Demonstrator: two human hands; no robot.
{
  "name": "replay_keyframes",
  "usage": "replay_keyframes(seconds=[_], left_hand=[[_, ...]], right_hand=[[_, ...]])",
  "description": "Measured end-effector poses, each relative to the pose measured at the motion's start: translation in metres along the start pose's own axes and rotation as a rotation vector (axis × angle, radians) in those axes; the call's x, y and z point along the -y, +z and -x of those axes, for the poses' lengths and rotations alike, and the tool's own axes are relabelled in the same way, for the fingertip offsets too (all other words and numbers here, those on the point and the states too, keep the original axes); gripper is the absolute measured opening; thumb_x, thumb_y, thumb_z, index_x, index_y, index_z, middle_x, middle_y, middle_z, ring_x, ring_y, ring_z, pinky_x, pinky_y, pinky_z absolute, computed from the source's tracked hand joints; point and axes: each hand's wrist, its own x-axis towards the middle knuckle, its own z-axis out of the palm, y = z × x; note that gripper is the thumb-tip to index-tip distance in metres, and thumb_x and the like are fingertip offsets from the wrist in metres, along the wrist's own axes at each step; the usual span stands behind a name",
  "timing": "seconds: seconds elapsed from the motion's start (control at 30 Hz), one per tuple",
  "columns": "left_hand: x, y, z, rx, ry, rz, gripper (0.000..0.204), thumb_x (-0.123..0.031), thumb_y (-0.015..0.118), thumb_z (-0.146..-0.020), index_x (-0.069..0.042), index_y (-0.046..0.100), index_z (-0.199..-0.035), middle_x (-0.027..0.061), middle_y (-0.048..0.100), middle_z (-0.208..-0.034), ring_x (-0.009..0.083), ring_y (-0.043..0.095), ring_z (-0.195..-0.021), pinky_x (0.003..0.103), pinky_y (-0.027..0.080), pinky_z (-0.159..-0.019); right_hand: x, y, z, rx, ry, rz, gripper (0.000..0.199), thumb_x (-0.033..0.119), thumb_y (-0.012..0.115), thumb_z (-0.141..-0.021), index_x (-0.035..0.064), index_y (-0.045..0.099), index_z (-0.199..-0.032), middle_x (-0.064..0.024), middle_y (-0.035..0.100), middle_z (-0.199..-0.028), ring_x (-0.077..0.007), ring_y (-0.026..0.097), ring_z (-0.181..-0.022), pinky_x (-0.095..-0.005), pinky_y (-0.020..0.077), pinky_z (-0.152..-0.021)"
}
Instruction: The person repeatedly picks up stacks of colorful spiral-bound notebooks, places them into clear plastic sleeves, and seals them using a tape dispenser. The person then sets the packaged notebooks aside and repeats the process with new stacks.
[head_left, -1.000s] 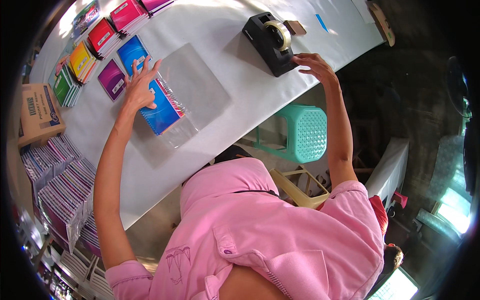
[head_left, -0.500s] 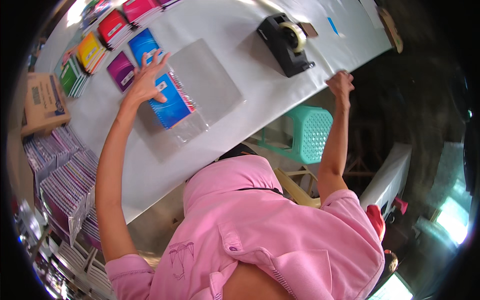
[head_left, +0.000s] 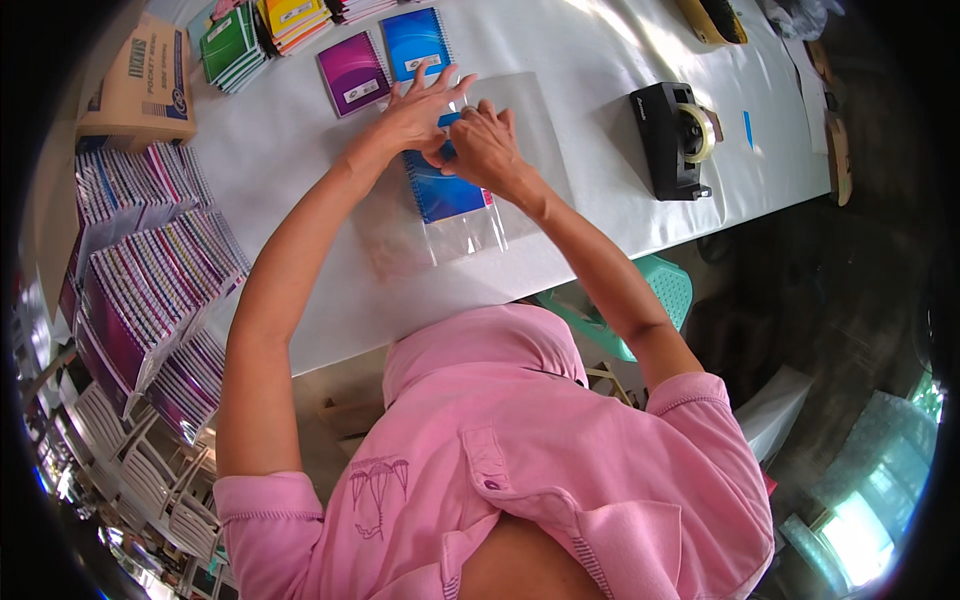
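A blue spiral notebook (head_left: 447, 198) lies in a clear plastic bag (head_left: 468, 240) on the table in front of me. My left hand (head_left: 412, 118) rests over the notebook's far part, open with its fingers spread. Right beside it, my right hand (head_left: 488, 150) presses down at the notebook with curled fingers; what they hold, if anything, is hidden. A bit of blue shows between the two hands. Just beyond lie a purple notebook (head_left: 354, 76) and another blue spiral notebook (head_left: 416, 42).
To the right stands a black tape dispenser (head_left: 660, 150) with a roll of tape. At the far left are green notebooks (head_left: 234, 48), yellow notebooks (head_left: 290, 20) and a cardboard box (head_left: 140, 85). Bundled spiral notebooks (head_left: 165, 285) line the left edge. A green stool (head_left: 665, 285) stands below the table.
My right hand has come from the table's right edge to the notebook, beside my left hand. The left hand stays spread at the notebook. The whole view has shifted.
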Motion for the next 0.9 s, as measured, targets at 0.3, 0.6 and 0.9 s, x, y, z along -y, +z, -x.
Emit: replay_keyframes(seconds=[0.3, 0.6, 0.9], left_hand=[[-0.001, -0.013, -0.001, 0.166, -0.007, 0.088, 0.133, -0.015, 0.089, -0.038, -0.032, 0.019, -0.151, 0.0069, 0.018, -0.158, 0.0419, 0.007, -0.145, 0.07, 0.021, -0.104], [0.002, -0.031, 0.029, -0.111, -0.063, 0.217, 0.105, -0.031, 0.087, -0.055, -0.018, 0.036, -0.145, 0.0147, 0.026, -0.154, 0.0436, 0.009, -0.144, 0.07, 0.019, -0.106], [-0.021, 0.039, 0.117, -0.235, -0.412, 0.268, 0.07, -0.062, 0.051, -0.088, -0.005, 0.057, -0.128, 0.0261, 0.028, -0.149, 0.0415, 0.006, -0.144, 0.063, 0.007, -0.11]], right_hand=[[0.002, -0.026, -0.013, 0.329, 0.024, 0.075, 0.036, 0.039, 0.083, -0.063, 0.0125, 0.072, -0.085, -0.0045, 0.068, -0.078, -0.0254, 0.061, -0.084, -0.0426, 0.0357, -0.073], [-0.015, -0.028, -0.03, 0.735, 0.165, 0.161, 0.065, 0.072, 0.061, -0.074, 0.011, 0.07, -0.091, -0.0057, 0.068, -0.09, -0.0258, 0.066, -0.086, -0.0511, 0.0426, -0.078], [-0.04, 0.028, 0.042, 0.107, 0.262, -0.833, 0.077, 0.055, 0.072, -0.078, -0.0076, 0.053, -0.119, -0.0254, 0.054, -0.116, -0.035, 0.057, -0.106, -0.0457, 0.0434, -0.096]])
